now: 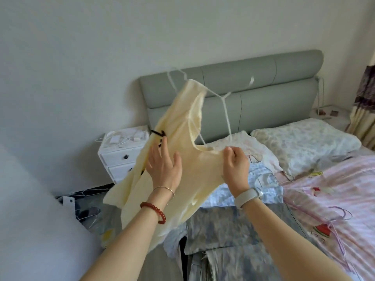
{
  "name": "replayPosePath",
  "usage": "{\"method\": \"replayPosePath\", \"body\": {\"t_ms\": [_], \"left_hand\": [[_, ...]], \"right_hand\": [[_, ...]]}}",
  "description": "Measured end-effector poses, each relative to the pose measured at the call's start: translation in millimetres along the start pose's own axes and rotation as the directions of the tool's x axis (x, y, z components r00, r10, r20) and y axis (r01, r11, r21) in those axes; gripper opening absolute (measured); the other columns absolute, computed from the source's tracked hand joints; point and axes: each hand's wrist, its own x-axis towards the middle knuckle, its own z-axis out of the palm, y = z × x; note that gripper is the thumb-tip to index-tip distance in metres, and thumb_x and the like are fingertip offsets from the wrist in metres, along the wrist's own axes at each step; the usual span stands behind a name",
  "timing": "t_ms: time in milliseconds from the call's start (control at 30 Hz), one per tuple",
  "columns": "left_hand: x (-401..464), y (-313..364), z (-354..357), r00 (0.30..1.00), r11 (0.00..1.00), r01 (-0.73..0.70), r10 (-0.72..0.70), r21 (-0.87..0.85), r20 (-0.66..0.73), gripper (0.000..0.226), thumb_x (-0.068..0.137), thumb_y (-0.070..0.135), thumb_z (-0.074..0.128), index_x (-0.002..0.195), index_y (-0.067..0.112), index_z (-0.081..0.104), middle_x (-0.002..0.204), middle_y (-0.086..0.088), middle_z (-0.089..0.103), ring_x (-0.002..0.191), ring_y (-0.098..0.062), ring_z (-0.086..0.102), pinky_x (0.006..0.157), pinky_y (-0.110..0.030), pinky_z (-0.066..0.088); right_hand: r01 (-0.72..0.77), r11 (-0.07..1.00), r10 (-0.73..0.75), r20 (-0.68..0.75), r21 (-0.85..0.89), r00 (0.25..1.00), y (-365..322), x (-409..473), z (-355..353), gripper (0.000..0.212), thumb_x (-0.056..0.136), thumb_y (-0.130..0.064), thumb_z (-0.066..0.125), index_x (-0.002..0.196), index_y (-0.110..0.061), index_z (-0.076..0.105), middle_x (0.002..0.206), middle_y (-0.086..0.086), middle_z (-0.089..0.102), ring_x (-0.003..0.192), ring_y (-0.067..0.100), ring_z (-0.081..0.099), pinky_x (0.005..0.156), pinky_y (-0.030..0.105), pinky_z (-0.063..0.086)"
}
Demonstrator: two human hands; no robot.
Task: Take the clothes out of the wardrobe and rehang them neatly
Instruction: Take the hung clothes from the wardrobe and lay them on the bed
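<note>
One cream top [182,159], half-threaded on a white hanger [223,102], is pinched by the right hand [235,165], steadied by the flat, spread left hand [164,169]; denim pieces [233,240], apparently unhung, remain on the bed [345,179].

A home bedroom — padded grey headboard [231,78], floral pillow [308,142], pink striped bedding [334,185], white bedside drawers [119,157], curtain [363,102].

I see the left hand [164,165] spread flat against a pale yellow knit top [182,126] held up over the bed [324,179], while the right hand [235,167] pinches its neckline, a white wire hanger [225,102] poking out of the collar.
</note>
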Motion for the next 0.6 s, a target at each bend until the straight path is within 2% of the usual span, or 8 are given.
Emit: {"method": "replayPosePath", "body": {"t_ms": [67,133,200,300,367,433,533,600], "left_hand": [[9,-3,49,0.994,0.998,-0.022,0.015,0.065,0.108,0.055,0.098,0.031,0.033,0.147,0.023,0.012,0.157,-0.004,0.006,0.143,-0.019,0.003,0.116,-0.043,0.004],[12,-10,102,0.971,0.992,-0.041,0.01,0.123,0.24,0.056,0.098,0.032,0.032,0.147,0.025,0.009,0.157,-0.003,0.004,0.143,-0.019,0.002,0.115,-0.046,0.007],[9,-21,161,0.926,0.983,-0.061,-0.01,0.174,0.378,0.056,0.098,0.032,0.031,0.147,0.026,0.006,0.157,-0.003,0.002,0.143,-0.021,0.002,0.114,-0.048,0.011],[-7,-48,246,0.828,0.96,-0.134,-0.027,0.244,0.56,0.056,0.098,0.034,0.029,0.147,0.029,0.004,0.157,-0.002,-0.001,0.143,-0.024,0.001,0.114,-0.049,0.011],[-23,-72,293,0.76,0.943,-0.176,-0.054,0.284,0.648,0.055,0.098,0.035,0.027,0.147,0.032,0.001,0.157,0.001,-0.006,0.143,-0.023,-0.004,0.115,-0.049,0.005],[-38,-96,331,0.691,0.92,-0.212,-0.098,0.331,0.716,0.055,0.098,0.037,0.023,0.146,0.034,-0.003,0.156,0.004,-0.012,0.143,-0.022,-0.01,0.114,-0.049,0.0],[-50,-123,366,0.584,0.875,-0.277,-0.175,0.398,0.793,0.055,0.098,0.039,0.02,0.146,0.035,-0.007,0.156,0.002,-0.015,0.142,-0.025,-0.014,0.113,-0.051,-0.001],[-52,-132,378,0.534,0.854,-0.324,-0.191,0.408,0.823,0.055,0.097,0.038,0.022,0.146,0.034,-0.003,0.156,-0.001,-0.01,0.143,-0.028,-0.01,0.114,-0.053,0.005]], "right_hand": [[-0.086,0.996,0.083,-0.095,-0.028,0.992,54,33,-18,0.018,0.094,-0.016,0.042,0.081,-0.01,0.053,0.072,-0.005,0.053,0.065,0.005,0.047,0.057,0.02,0.034],[-0.169,0.982,0.154,-0.17,-0.083,0.973,112,63,-39,0.02,0.095,-0.015,0.039,0.081,-0.007,0.05,0.072,0.002,0.052,0.065,0.015,0.045,0.056,0.027,0.03],[-0.264,0.951,0.222,-0.234,-0.164,0.947,174,89,-60,0.021,0.096,-0.013,0.037,0.086,-0.001,0.052,0.08,0.012,0.055,0.072,0.023,0.046,0.06,0.029,0.027],[-0.396,0.877,0.302,-0.328,-0.271,0.895,268,114,-85,0.028,0.096,-0.014,0.037,0.099,0.008,0.055,0.098,0.027,0.061,0.091,0.037,0.054,0.07,0.032,0.031],[-0.445,0.829,0.336,-0.335,-0.338,0.88,320,120,-95,0.029,0.097,-0.016,0.038,0.099,0.006,0.056,0.102,0.031,0.06,0.098,0.042,0.054,0.072,0.036,0.034],[-0.49,0.794,0.375,-0.345,-0.358,0.86,364,121,-102,0.026,0.097,-0.017,0.036,0.097,0.003,0.054,0.104,0.03,0.06,0.1,0.042,0.053,0.071,0.033,0.031],[-0.584,0.71,0.481,-0.335,-0.394,0.81,411,116,-109,0.034,0.098,-0.021,0.031,0.116,0.001,0.049,0.116,0.024,0.057,0.106,0.039,0.052,0.076,0.033,0.034],[-0.609,0.664,0.556,-0.259,-0.434,0.79,428,110,-113,0.039,0.098,-0.023,0.026,0.125,0.0,0.043,0.122,0.023,0.053,0.11,0.038,0.05,0.079,0.034,0.035]]}}
